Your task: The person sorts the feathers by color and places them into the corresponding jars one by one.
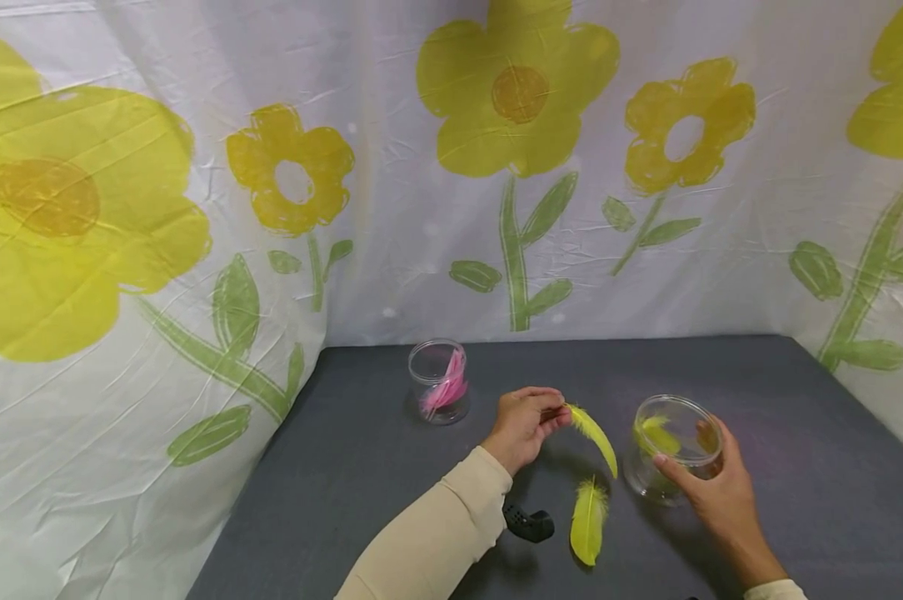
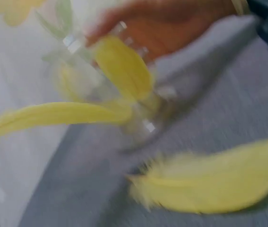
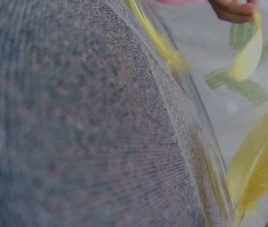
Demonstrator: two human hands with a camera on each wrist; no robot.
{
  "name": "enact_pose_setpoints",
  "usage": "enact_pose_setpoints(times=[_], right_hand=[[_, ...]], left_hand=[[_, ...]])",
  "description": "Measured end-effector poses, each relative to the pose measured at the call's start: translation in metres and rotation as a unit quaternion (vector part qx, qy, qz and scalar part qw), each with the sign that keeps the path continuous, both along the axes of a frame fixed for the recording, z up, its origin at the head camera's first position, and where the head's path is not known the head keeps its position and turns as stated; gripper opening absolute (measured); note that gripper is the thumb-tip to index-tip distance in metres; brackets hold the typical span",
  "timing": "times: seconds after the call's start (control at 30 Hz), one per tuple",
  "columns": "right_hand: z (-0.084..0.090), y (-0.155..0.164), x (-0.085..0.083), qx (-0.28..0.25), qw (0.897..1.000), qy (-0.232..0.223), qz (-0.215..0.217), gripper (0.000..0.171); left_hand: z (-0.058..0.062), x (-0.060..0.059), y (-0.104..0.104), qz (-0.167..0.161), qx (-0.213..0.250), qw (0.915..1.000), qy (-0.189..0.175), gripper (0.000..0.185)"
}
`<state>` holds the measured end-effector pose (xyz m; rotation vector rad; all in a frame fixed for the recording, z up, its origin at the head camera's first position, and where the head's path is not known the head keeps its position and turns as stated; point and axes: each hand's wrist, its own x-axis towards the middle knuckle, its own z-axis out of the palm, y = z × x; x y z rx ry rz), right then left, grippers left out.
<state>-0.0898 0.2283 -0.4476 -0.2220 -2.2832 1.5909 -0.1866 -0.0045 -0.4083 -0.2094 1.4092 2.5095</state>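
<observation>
My left hand [image 1: 525, 427] pinches a yellow feather [image 1: 596, 435] by its quill end, and the feather curves down to the right over the table. My right hand [image 1: 721, 492] grips a clear round jar [image 1: 639, 477] from its right side, thumb at the front near the rim. Yellow feather material [image 1: 656, 435] shows inside this jar. Another yellow feather [image 1: 588, 525] lies on the table in front, between the two hands. In the left wrist view, the pinched feather [image 2: 58, 113] overlaps the jar; the lying feather [image 2: 214, 182] is close to the camera.
A second clear jar [image 1: 440, 414] holding pink feathers [image 1: 446, 387] stands at the back left of the dark grey table [image 1: 369, 467]. A black perforated piece [image 1: 528, 523] sticks out beneath the left sleeve. White cloth [image 1: 391, 250] with printed yellow flowers encloses the back and sides.
</observation>
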Motion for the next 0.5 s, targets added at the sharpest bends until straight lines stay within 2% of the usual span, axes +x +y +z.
enact_pose_setpoints(times=[0.2,0.5], right_hand=[[0.0,0.001,0.0,0.004,1.0,-0.001,0.003,0.1],[0.0,0.001,0.0,0.011,1.0,0.002,-0.001,0.099]], left_hand=[[0.027,0.003,0.002,0.028,0.07,0.9971,0.01,0.009],[0.064,0.018,0.013,0.019,0.12,0.9918,0.038,0.012]])
